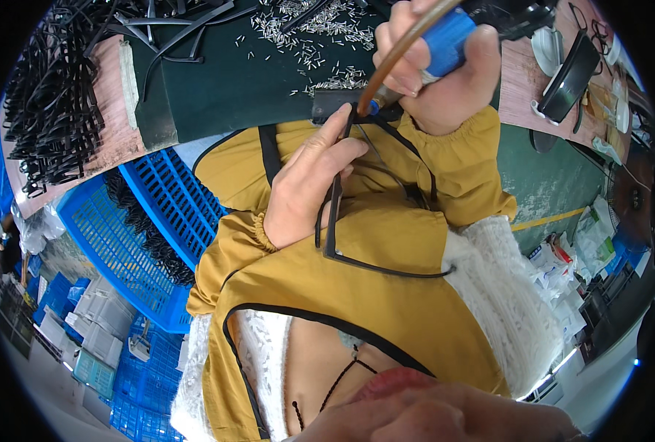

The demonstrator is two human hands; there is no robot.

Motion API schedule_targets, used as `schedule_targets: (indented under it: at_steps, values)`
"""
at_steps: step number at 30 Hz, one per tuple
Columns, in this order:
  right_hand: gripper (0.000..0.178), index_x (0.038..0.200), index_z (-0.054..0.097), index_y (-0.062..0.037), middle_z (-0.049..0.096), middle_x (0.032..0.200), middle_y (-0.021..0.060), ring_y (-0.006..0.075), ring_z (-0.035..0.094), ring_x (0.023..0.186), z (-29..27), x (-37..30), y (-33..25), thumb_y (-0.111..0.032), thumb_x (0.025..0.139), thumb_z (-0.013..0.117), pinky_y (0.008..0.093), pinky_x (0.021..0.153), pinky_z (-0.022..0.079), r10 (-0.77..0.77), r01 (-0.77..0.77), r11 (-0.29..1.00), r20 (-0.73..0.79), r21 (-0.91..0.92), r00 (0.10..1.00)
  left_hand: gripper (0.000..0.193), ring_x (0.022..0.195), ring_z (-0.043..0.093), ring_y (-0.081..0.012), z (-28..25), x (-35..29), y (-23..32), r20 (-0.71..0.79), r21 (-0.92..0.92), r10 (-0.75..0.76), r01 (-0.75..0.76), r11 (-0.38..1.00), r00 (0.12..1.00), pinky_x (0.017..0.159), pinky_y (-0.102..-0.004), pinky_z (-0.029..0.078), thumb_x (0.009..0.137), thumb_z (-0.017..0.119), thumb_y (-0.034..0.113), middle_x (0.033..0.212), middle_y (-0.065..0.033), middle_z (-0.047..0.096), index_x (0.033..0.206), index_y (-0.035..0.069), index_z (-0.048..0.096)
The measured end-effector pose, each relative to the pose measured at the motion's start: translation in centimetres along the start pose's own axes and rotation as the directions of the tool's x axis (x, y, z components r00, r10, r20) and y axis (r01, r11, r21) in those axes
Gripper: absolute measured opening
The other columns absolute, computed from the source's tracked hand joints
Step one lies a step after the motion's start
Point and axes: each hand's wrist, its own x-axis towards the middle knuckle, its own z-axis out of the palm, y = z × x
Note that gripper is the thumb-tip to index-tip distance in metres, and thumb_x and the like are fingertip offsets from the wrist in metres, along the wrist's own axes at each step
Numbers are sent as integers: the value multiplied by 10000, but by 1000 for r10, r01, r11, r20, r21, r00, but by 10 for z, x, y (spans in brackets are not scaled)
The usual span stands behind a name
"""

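My left hand is closed on a black glasses frame, its thumb and forefinger near the end at the table edge. One thin black arm of the frame hangs down over the mustard smock and bends off to the right. In my right hand is a hand-held power screwdriver with a blue body, the fingers wrapped round it. Its tip points down-left, close to my left fingertips, at a dark block on the table edge. A brown hose curves in front of the tool and partly hides it.
Small metal pins lie scattered on the dark green mat. Black glasses temples are heaped at the left. Below them stands a blue basket holding black parts. A dark phone rests at the right, beside glasses.
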Motion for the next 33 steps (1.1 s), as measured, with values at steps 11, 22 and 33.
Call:
schedule_targets:
  at_steps: [11, 22, 33]
  values:
    - [546, 1051, 495, -138, 497, 751, 13, 126, 451, 560, -2, -2, 6, -652, 938, 638, 262, 512, 354, 47, -50, 998, -115, -25, 992, 395, 870, 733, -280, 6, -9, -16, -67, -39, 36, -39, 998, 997, 740, -311, 576, 807, 560, -164, 1396, -324, 595, 1154, -15, 676]
    - [644, 1212, 555, -30, 628, 909, 63, 180, 582, 639, -11, -2, -43, -639, 1016, 485, 316, 557, 471, -118, 61, 884, -95, -463, 988, 388, 1148, 687, -340, -24, 9, 5, -369, -361, -324, 187, 914, 871, 992, -428, 555, 1111, 488, 275, 1335, -247, 629, 1330, -41, 534]
    - [168, 1000, 702, -58, 700, 982, 177, 362, 677, 926, -121, -33, -160, -193, 924, 638, 461, 805, 536, 24, 48, -816, 49, -577, 999, 641, 546, 606, -132, -182, 42, 42, -461, -45, -652, 718, 694, 602, 540, -224, 446, 1082, 470, 510, 653, -85, 677, 817, -27, 700]
